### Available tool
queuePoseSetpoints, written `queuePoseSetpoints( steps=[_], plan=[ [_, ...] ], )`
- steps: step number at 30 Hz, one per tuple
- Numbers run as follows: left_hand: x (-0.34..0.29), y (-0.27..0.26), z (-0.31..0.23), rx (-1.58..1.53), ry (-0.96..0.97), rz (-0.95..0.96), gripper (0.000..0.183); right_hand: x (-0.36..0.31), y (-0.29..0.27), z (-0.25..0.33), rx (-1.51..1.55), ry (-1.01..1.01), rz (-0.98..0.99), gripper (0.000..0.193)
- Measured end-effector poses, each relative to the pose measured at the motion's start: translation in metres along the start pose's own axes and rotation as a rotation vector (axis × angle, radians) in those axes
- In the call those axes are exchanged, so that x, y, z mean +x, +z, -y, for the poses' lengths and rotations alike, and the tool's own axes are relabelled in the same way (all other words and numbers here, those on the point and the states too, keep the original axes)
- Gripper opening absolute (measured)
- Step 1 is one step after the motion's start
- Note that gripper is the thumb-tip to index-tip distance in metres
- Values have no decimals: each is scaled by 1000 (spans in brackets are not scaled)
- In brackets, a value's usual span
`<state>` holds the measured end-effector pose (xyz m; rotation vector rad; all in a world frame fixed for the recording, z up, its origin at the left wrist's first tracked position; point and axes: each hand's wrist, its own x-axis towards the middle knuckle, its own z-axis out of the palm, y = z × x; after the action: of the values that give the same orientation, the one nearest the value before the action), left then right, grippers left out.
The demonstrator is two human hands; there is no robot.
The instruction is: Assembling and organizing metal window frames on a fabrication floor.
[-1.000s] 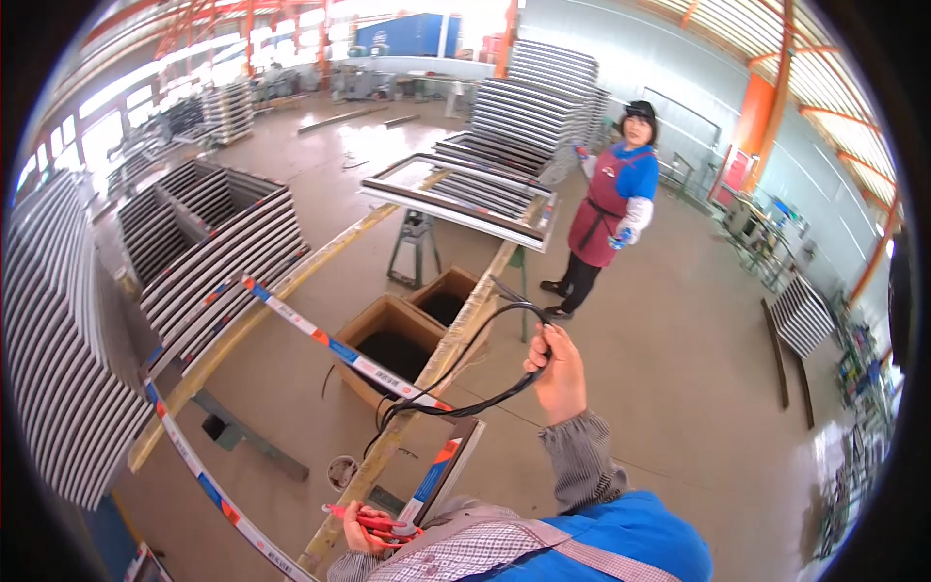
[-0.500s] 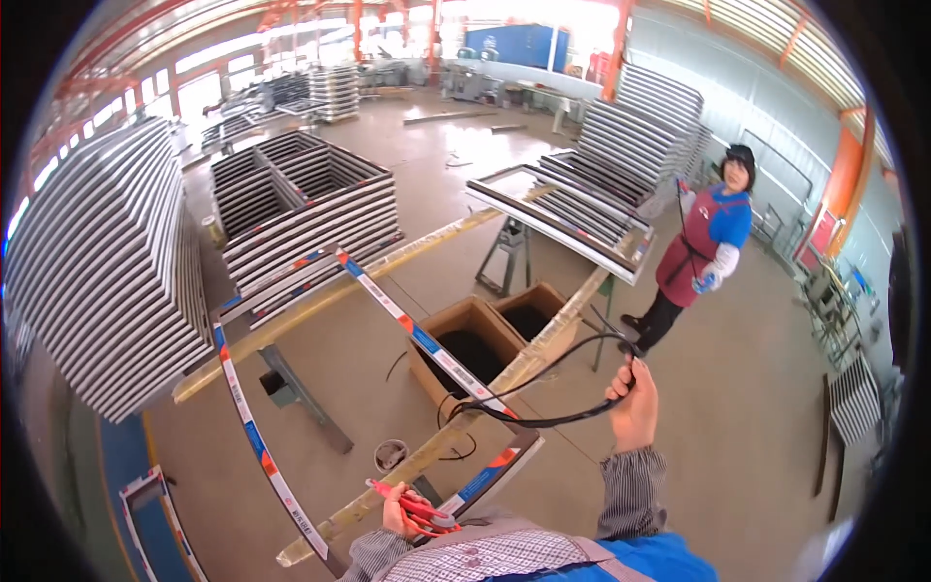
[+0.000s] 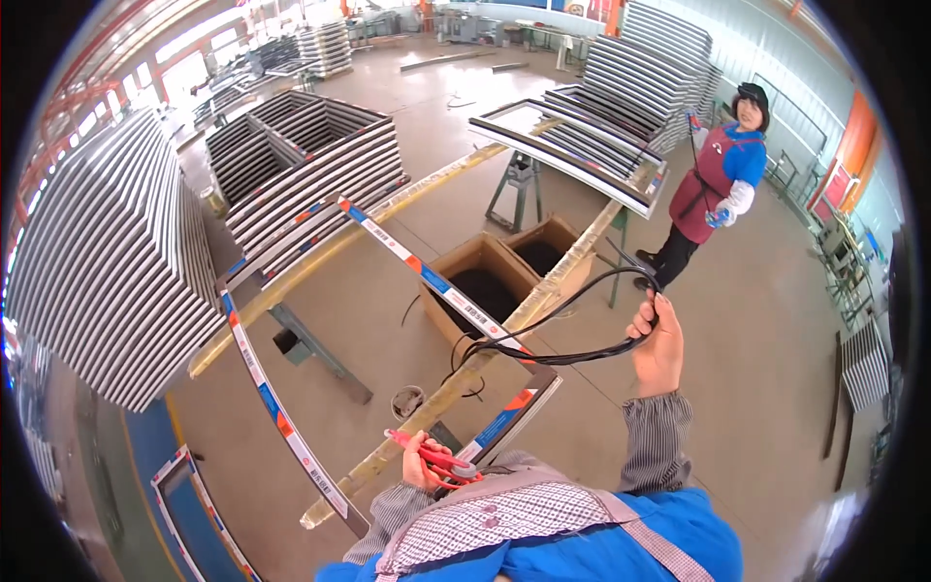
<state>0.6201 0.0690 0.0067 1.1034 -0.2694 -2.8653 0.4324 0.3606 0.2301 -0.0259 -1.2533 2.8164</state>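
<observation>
My right hand [image 3: 659, 351], raised right of the frame, is closed round a bundle of thin, flexible black strips [image 3: 606, 354]. They loop up past the fingers and trail left across the window frame [image 3: 472, 312], over its middle bar. Low in front of my body, my left hand [image 3: 420, 460] is wrapped round a red hand tool [image 3: 456, 471] with looped red parts; its exact kind is unclear. The dark frame, faced with blue, white and orange film, lies on two tape-wrapped beams [image 3: 465, 376]. Two cardboard boxes [image 3: 438, 312] holding dark material stand beneath.
Stacks of frames stand at the left [image 3: 116, 262], behind [image 3: 320, 179] and at the far right [image 3: 640, 78]. Another frame [image 3: 572, 155] rests across the beams' far ends. A co-worker [image 3: 718, 184] in a maroon apron stands right of it. A round tub [image 3: 407, 401] sits below the near beam.
The view has tilted down and shifted, so the scene sits a little differently. Both hands keep their holds. The co-worker has turned slightly; the black strips hang much the same.
</observation>
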Motion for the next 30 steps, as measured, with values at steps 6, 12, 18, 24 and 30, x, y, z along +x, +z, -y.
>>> queuePoseSetpoints(
  steps=[6, 12, 18, 24, 30],
  plan=[
    [-6, 7, 4, 27, 15, 20, 15, -4, -10, 2, -16, -10, 28, 13],
    [-2, 8, 3, 69, 88, 159, 16, -11, 22, -24, -90, 18, 124, 12],
    [-41, 80, -21, 401, 153, 404, 39, -59, 46, -107, -310, 308, 477, 14],
    [-67, 127, -35, 334, 227, 474, 46, -79, 54, -133, -625, 377, 686, 10],
    [-65, 129, -30, 382, 300, 452, 47, -77, 51, -134, -751, 339, 767, 11]
  ],
)
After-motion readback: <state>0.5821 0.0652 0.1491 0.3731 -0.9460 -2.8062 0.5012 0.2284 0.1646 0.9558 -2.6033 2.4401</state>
